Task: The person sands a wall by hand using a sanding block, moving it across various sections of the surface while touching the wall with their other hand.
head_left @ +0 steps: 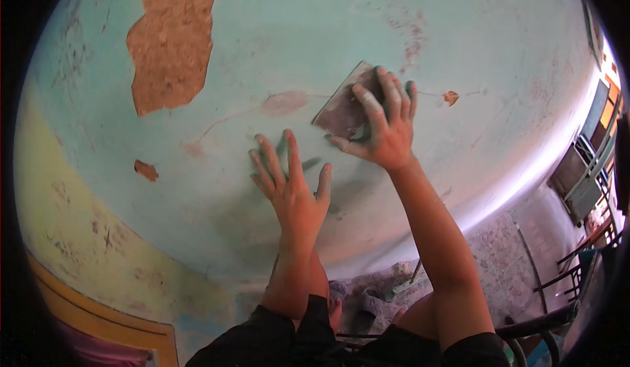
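Note:
My right hand point(387, 127) presses a brownish-grey, square sheet of sandpaper point(344, 108) against the pale green wall point(295, 32). Its fingers are spread over the sheet's right part, the thumb at the lower edge, and pale dust coats the fingers. Left of it, my left hand point(295, 193) has its fingers stretched apart at the wall and holds nothing. A thin crack runs across the wall, with a smooth pinkish patch point(284, 102) above my left hand. To the right of the sheet is a small brown chip in the paint point(450, 98).
A large bare brown patch point(172, 45) shows at upper left, with a smaller chipped spot point(146, 170) below. A yellow wall point(98, 229) adjoins on the left, above an orange frame point(105, 308). Dark metal bars point(545, 321) stand at lower right, over the floor point(492, 255).

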A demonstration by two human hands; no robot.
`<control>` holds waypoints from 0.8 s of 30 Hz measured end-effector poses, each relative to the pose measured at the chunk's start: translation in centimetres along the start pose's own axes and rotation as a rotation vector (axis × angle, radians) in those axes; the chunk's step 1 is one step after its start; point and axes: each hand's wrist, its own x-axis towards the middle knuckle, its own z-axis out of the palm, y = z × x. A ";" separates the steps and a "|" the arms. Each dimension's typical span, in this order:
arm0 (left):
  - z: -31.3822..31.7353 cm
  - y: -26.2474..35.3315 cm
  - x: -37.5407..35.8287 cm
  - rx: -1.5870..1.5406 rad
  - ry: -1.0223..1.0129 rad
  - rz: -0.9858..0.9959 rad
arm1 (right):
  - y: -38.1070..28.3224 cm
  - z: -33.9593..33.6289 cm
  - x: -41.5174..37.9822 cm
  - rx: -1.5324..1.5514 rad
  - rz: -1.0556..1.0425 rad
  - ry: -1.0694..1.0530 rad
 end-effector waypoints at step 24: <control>-1.3 0.8 -0.6 -0.070 -0.133 0.026 | 0.1 0.6 -0.3 -0.034 -0.036 -0.005</control>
